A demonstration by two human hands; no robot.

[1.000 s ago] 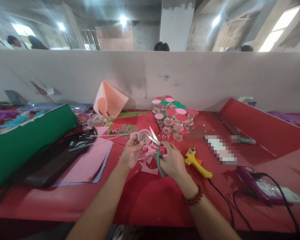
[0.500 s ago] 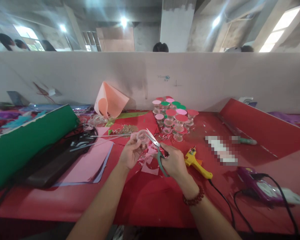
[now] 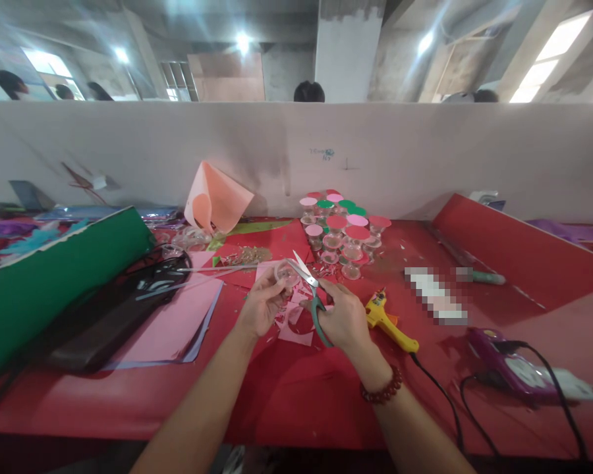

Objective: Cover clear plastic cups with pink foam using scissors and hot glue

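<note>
My left hand (image 3: 259, 304) pinches a small clear plastic cup (image 3: 282, 272) with a pink disc on it, held just above the red table cover (image 3: 296, 388). My right hand (image 3: 342, 317) grips green-handled scissors (image 3: 310, 295); their blades are apart and point at the cup's rim. Pink paper scraps (image 3: 292, 322) lie under both hands. Behind them stands a cluster of clear cups (image 3: 343, 230) topped with pink, red and green discs.
A yellow glue gun (image 3: 388, 319) lies right of my right hand, its black cord running to a purple power strip (image 3: 518, 372). A green roll (image 3: 49, 276), a black bag (image 3: 113, 309) and pink sheets (image 3: 178, 322) lie left. A white partition (image 3: 425, 158) backs the table.
The scissors' blades closed a little, then opened again at the cup's rim. My left hand has turned the cup slightly. Both hands stay in the same spot.
</note>
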